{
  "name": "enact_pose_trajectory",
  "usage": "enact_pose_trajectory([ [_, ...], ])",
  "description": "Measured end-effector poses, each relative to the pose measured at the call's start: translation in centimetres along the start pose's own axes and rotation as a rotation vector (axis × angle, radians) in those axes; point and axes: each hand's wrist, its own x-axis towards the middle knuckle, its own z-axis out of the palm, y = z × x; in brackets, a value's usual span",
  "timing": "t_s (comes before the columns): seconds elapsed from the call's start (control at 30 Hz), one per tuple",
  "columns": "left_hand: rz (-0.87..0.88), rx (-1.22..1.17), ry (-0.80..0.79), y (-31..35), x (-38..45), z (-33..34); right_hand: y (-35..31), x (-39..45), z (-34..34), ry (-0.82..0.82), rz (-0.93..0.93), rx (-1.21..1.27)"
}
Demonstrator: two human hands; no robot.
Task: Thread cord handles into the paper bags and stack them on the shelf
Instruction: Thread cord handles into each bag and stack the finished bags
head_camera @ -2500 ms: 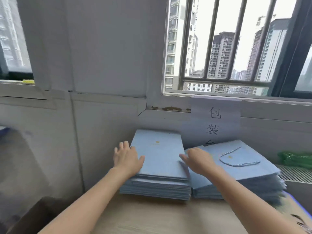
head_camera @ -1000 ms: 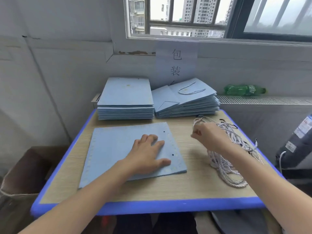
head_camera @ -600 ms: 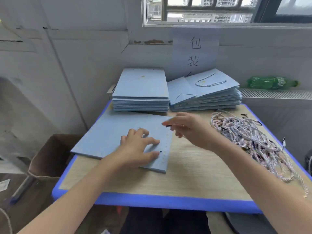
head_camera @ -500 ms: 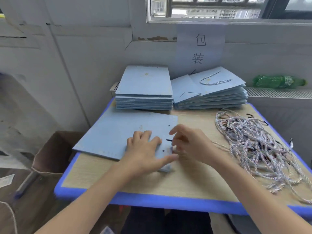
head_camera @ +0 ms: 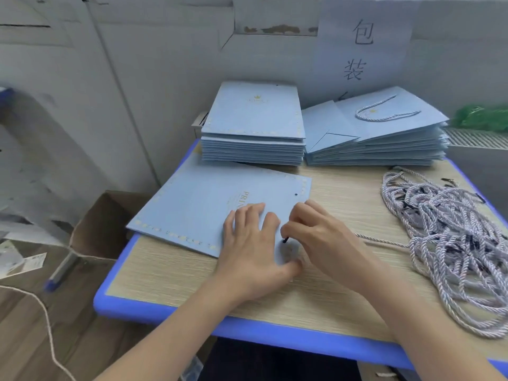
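Fingers of your right hand pinch the cord's black tip at the flat blue bag, while your left hand presses it, fingers spread, onto the counter.

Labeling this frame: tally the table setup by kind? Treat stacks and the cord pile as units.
Bag stacks: 2, plain and handled
Loose flat bags: 1
Cord piles: 1
Green bottles: 1
Paper signs: 1
Hands: 2, left, right
Total: 8
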Motion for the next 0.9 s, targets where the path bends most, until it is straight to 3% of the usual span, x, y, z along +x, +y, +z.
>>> enact_pose_trajectory([
  [0.1, 0.005, -0.022, -0.003, -0.1, 0.0, -0.1, 0.1, 0.8, 0.1, -0.056, -0.029, 0.069],
  [0.2, -0.001, -0.056, 0.011, -0.1, 0.0, 0.0, 0.1, 1.2, 0.2, -0.058, 0.123, 0.348],
  [0.33, -0.007, -0.141, 0.070, -0.3, 0.1, 0.0, -0.1, 1.0, -0.1, -0.076, 0.184, 0.457],
  [0.53, 0.023, -0.437, 0.175, -0.8, 0.0, -0.6, 0.1, -0.4, -1.9, 0.128, 0.362, 0.604],
  [0.63, 0.018, -0.514, 0.189, -0.8, 0.0, -0.8, -0.2, -0.4, -2.0, 0.153, 0.405, 0.595],
  [0.9, -0.070, -0.651, 0.242, -1.0, 0.1, -1.3, -1.1, -0.1, -0.9, -0.031, 0.511, 0.386],
])
